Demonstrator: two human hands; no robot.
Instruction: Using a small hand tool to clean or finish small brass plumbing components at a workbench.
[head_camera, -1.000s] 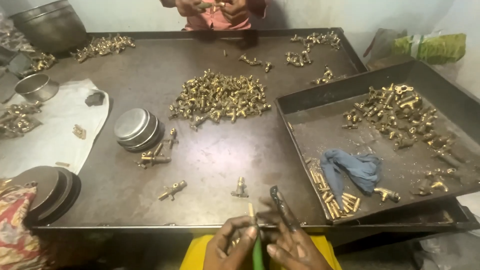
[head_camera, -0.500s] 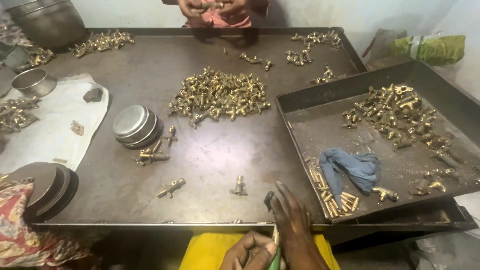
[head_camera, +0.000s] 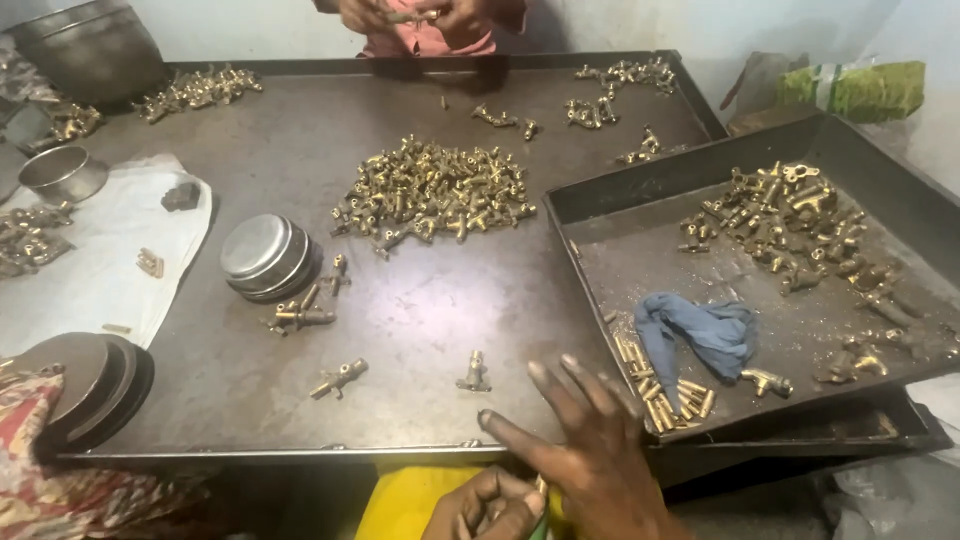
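Note:
My right hand (head_camera: 585, 445) is open, fingers spread, over the front edge of the big dark metal tray (head_camera: 300, 140). Its fingertips are close to a single small brass fitting (head_camera: 473, 372) standing on the tray. My left hand (head_camera: 488, 506) sits lower, below the tray's edge, curled around a thin green-handled tool (head_camera: 540, 492) of which only the tip shows. A heap of brass fittings (head_camera: 430, 195) lies in the tray's middle. Another loose fitting (head_camera: 338, 379) lies to the left.
A smaller tray (head_camera: 600, 260) overlaps on the right, holding a blue cloth (head_camera: 700, 335), a row of brass pins (head_camera: 660, 385) and more fittings (head_camera: 800, 225). Stacked steel bowls (head_camera: 265, 258) stand on the left of the big tray, with a white cloth (head_camera: 100, 270) beyond its left edge. Another person's hands (head_camera: 410, 15) work at the far side.
My right hand has let go of the tool, opened and reached forward over the tray's edge. My left hand has dropped lower with the tool.

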